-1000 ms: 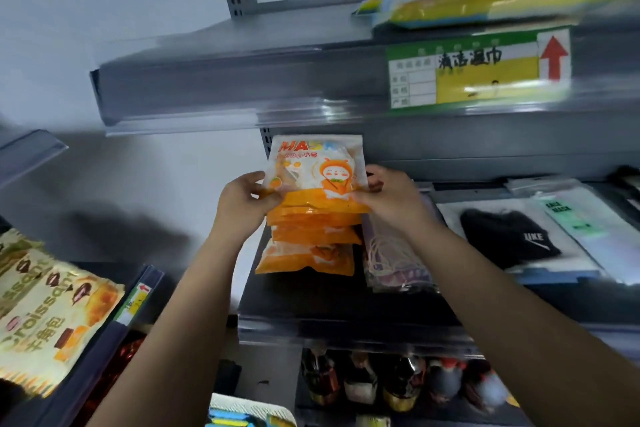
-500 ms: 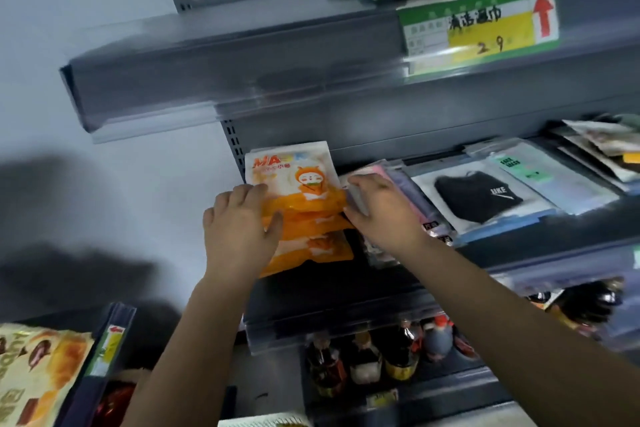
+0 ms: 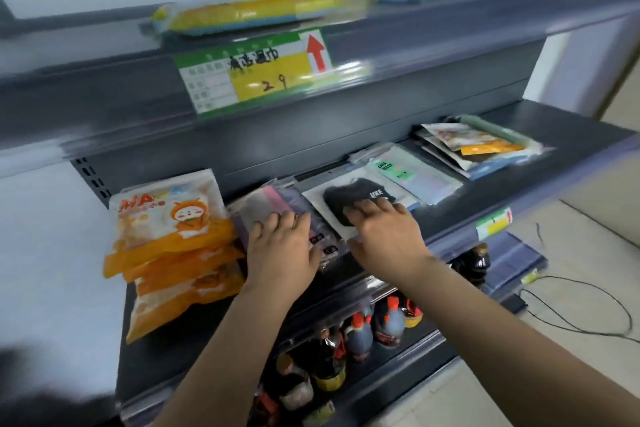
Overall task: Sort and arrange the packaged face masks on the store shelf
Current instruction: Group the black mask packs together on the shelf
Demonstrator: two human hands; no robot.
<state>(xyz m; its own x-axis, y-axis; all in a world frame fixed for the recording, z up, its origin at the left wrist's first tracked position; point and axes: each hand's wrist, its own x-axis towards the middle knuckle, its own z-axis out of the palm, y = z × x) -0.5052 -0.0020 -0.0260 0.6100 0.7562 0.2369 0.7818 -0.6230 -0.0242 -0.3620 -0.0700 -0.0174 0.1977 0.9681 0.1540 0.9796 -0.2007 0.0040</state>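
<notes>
I am seeing my left hand (image 3: 281, 250) lying flat, fingers spread, on the pink-purple mask packs (image 3: 277, 208). My right hand (image 3: 384, 232) is pressing straight fingers on the black mask pack (image 3: 356, 196). The orange pack stack (image 3: 173, 243) is sitting at nine o'clock of both, ungripped.

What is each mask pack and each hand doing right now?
orange mask packs: stacked, untouched
pink-purple mask pack: flat, under left hand
left hand: fingers straight, resting on it
black mask pack: flat, under right hand
right hand: fingers straight, pressing it
green-label mask pack: lying flat, untouched
</notes>
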